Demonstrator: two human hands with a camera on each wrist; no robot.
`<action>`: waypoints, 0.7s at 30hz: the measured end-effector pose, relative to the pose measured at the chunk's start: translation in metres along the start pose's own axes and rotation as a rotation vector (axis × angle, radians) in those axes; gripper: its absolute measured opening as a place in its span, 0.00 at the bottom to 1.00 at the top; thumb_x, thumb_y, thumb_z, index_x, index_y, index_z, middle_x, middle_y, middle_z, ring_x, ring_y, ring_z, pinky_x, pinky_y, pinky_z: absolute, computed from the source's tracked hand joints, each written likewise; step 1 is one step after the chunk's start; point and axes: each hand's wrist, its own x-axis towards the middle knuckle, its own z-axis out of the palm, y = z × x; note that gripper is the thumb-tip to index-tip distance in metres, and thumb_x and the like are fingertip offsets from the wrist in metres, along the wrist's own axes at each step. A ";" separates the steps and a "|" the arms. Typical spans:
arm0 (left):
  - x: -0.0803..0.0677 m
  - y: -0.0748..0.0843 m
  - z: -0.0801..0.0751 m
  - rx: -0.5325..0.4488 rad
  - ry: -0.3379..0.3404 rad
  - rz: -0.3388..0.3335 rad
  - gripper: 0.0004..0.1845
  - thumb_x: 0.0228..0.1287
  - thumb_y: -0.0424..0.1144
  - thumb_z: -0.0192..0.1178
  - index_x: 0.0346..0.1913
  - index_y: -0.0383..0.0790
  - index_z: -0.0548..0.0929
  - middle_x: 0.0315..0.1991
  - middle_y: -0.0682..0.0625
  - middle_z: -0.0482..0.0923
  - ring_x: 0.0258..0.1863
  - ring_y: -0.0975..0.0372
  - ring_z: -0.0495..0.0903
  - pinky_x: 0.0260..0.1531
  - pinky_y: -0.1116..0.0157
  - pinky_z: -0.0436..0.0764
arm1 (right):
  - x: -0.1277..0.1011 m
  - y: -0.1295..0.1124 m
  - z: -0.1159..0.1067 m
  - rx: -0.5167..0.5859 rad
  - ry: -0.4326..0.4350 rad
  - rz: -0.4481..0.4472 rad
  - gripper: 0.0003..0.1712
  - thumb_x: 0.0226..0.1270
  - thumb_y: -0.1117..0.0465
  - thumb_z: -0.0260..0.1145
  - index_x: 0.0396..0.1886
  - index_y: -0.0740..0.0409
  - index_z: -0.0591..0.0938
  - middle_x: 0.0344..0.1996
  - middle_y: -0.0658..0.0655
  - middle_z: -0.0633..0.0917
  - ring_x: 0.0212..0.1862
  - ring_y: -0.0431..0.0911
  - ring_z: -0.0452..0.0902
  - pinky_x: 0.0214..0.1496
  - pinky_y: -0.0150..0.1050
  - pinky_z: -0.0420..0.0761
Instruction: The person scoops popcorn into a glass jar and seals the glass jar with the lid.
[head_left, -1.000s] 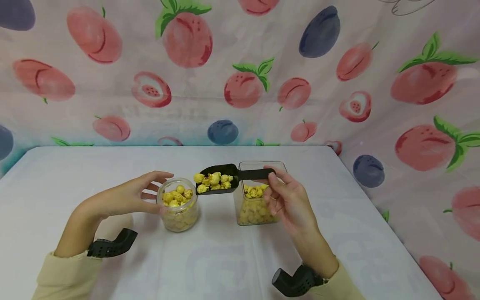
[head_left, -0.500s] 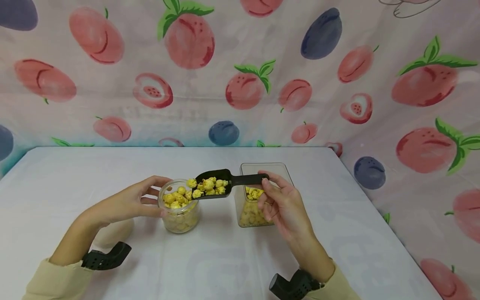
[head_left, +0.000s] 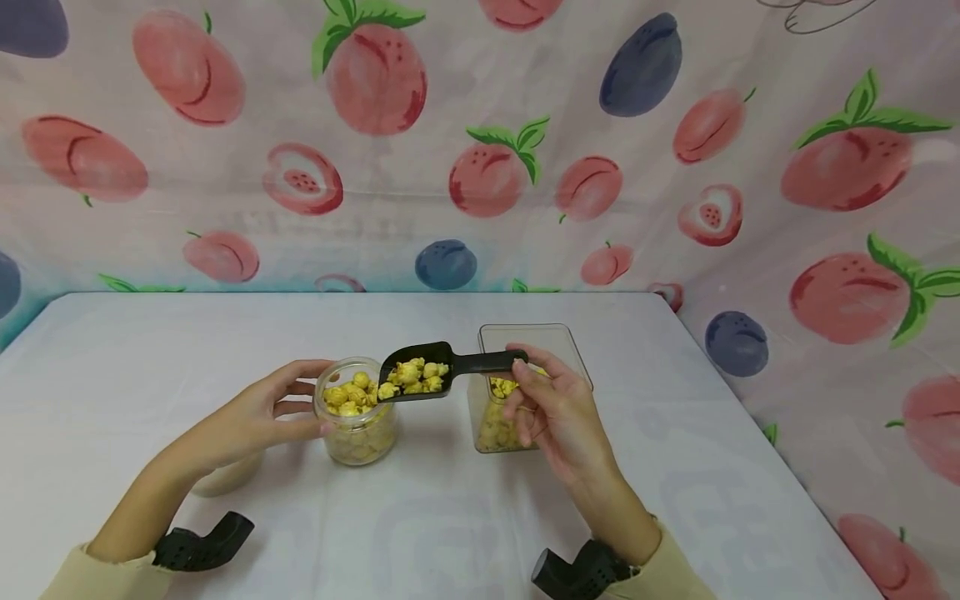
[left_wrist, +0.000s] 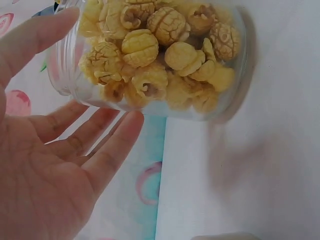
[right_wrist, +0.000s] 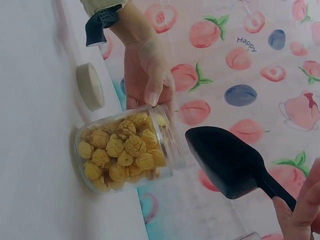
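Observation:
A round glass jar [head_left: 358, 429] heaped with yellow popcorn stands in the middle of the white table [head_left: 450, 517]. My left hand [head_left: 300, 400] holds it from the left, thumb behind and fingers in front; the left wrist view shows the fingers [left_wrist: 107, 150] against the jar [left_wrist: 160, 55]. My right hand [head_left: 517, 368] pinches the handle of a black scoop [head_left: 412, 382]. The scoop carries popcorn and its lip tilts down over the jar mouth. The right wrist view shows the scoop's underside [right_wrist: 227, 162] beside the jar [right_wrist: 127, 152].
A square clear container [head_left: 536, 331], partly filled with popcorn, stands behind my right hand. A beige lid [head_left: 225, 481] lies on the table under my left forearm, also visible as the lid [right_wrist: 90, 87]. Fruit-print cloth [head_left: 480, 167] walls the back and right.
The loaded scoop has moved left and down, from above the square container to the jar's mouth, and now tips toward it. My left hand has stayed on the jar.

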 end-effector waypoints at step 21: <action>0.000 -0.003 0.000 0.038 0.028 0.011 0.34 0.58 0.40 0.65 0.65 0.40 0.63 0.63 0.43 0.65 0.55 0.55 0.71 0.50 0.78 0.74 | 0.000 0.004 0.007 -0.175 0.015 -0.043 0.20 0.70 0.62 0.56 0.58 0.65 0.67 0.30 0.47 0.87 0.15 0.38 0.77 0.14 0.26 0.73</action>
